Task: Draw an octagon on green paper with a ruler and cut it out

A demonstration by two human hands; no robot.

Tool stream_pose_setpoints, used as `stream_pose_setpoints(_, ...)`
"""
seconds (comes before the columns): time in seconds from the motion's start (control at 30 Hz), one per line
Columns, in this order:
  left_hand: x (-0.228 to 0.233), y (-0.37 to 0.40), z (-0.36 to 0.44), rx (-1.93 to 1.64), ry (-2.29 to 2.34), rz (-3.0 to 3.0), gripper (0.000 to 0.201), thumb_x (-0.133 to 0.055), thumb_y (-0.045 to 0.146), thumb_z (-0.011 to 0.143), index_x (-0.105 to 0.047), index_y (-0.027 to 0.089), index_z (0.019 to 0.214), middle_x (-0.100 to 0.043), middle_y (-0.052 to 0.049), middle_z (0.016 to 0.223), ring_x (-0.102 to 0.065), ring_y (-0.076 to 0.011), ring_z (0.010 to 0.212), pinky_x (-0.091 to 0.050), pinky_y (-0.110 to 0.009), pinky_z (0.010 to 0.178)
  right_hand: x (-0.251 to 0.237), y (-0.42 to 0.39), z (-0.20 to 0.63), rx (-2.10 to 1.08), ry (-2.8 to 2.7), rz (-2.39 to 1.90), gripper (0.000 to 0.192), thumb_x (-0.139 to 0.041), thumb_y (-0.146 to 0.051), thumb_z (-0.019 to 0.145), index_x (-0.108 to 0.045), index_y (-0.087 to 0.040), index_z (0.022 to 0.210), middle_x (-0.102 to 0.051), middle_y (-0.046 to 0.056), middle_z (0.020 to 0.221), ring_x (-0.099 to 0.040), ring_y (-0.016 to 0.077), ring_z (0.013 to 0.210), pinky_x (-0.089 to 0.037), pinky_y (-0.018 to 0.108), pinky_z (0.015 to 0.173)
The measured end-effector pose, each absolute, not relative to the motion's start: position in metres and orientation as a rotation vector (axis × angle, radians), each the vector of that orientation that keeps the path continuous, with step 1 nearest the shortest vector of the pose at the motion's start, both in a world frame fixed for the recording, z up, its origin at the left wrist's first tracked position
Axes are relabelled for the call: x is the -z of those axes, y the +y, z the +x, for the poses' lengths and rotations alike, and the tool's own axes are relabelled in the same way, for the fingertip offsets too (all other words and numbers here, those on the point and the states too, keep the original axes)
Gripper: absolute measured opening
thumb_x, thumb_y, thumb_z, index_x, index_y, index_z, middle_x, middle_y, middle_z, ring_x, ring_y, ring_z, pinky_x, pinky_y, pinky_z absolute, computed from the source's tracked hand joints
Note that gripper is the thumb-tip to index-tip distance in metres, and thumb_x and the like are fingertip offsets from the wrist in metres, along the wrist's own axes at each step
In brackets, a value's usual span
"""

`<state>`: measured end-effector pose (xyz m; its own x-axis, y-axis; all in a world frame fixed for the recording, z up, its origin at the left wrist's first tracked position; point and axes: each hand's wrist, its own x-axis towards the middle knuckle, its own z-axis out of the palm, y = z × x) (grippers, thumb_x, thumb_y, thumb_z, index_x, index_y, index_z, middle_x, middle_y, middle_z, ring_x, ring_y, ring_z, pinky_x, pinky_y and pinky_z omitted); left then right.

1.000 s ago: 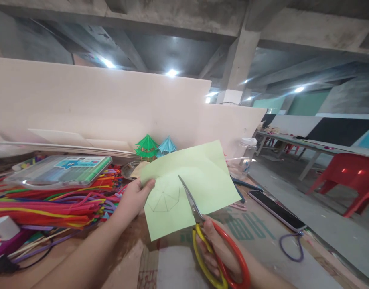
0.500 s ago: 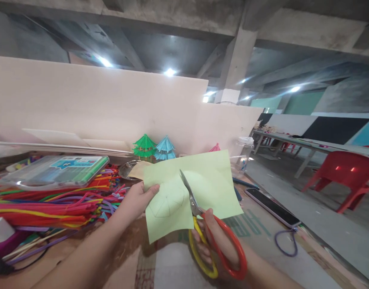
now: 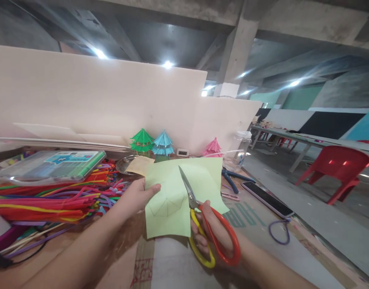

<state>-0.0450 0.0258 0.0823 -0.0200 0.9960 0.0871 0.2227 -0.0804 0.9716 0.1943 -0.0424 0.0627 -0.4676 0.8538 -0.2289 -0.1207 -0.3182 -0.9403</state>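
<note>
The left hand (image 3: 136, 196) pinches the left edge of a pale green sheet of paper (image 3: 172, 216), thumb on top and fingers behind, holding it up above the cardboard-covered table (image 3: 169, 261). A faint pencilled fan shape (a half-circle split by spokes) shows on the lower left part of the paper. The right hand (image 3: 214, 235) is closed through the loops of a pair of scissors (image 3: 202, 224) with one yellow and one red handle; the blades point up and away into the middle of the paper, running along the right side of the drawn shape, and look nearly closed.

Left of the paper lies a thick heap of coloured pipe cleaners (image 3: 52, 200), with a clear plastic case (image 3: 49, 166) resting on top of it. Behind the paper, against the pale board wall (image 3: 97, 104), stand a green paper tree (image 3: 141, 141) and a blue paper tree (image 3: 163, 143), touching side by side, and a pink one (image 3: 212, 147) farther to the right. Right of the paper lie blue-handled pliers (image 3: 232, 176), then a dark phone (image 3: 267, 194) flat on the table, and a purple loop (image 3: 279, 231) just beside the phone's near end. Well beyond the phone, off the table, stands a red plastic chair (image 3: 337, 168).
</note>
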Motion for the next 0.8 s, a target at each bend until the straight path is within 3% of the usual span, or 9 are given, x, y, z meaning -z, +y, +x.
stream_pose_setpoints(0.17, -0.086, 0.024, -0.044, -0.868, 1.361, 1.457, 0.028, -0.067, 0.038, 0.098, -0.065, 0.015, 0.114, -0.068, -0.005, 0.109, -0.068, -0.0196, 0.089, -0.06, -0.037, 0.077, -0.064, -0.04, 0.195, -1.849, -1.213, -0.995, 0.081, -0.036, -0.1, 0.073, -0.05, -0.021, 0.067, -0.041, -0.007, 0.044, -0.035, 0.0071, 0.036, -0.031, 0.021, 0.038)
stream_pose_setpoints(0.4, -0.086, 0.026, -0.045, -0.847, 1.321, 1.459, 0.03, -0.066, 0.038, 0.098, -0.065, 0.016, 0.117, -0.067, -0.006, 0.113, -0.068, -0.0211, 0.093, -0.06, -0.038, 0.079, -0.062, -0.041, 0.191, -1.763, -1.252, -1.047, 0.079, -0.04, -0.101, 0.069, -0.045, -0.022, 0.066, -0.037, -0.01, 0.038, -0.032, 0.0059, 0.032, -0.026, 0.02, 0.037)
stream_pose_setpoints(0.67, -0.083, 0.026, -0.042, -0.818, 1.278, 1.533, 0.03, -0.068, 0.037, 0.097, -0.065, 0.016, 0.118, -0.067, -0.006, 0.119, -0.068, -0.0245, 0.101, -0.06, -0.042, 0.084, -0.07, -0.034, 0.193, -1.86, -1.18, -1.094, 0.084, -0.022, -0.1, 0.076, -0.049, -0.02, 0.064, -0.041, -0.006, 0.044, -0.039, 0.0079, 0.038, -0.034, 0.021, 0.041)
stream_pose_setpoints(0.8, -0.08, 0.028, -0.043, -0.778, 1.291, 1.583, 0.029, -0.068, 0.037, 0.097, -0.066, 0.015, 0.116, -0.067, -0.006, 0.116, -0.068, -0.0233, 0.098, -0.06, -0.04, 0.082, -0.071, -0.028, 0.195, -1.853, -1.21, -1.125, 0.082, -0.024, -0.096, 0.081, -0.048, -0.02, 0.06, -0.039, -0.006, 0.039, -0.038, 0.0079, 0.034, -0.031, 0.021, 0.039)
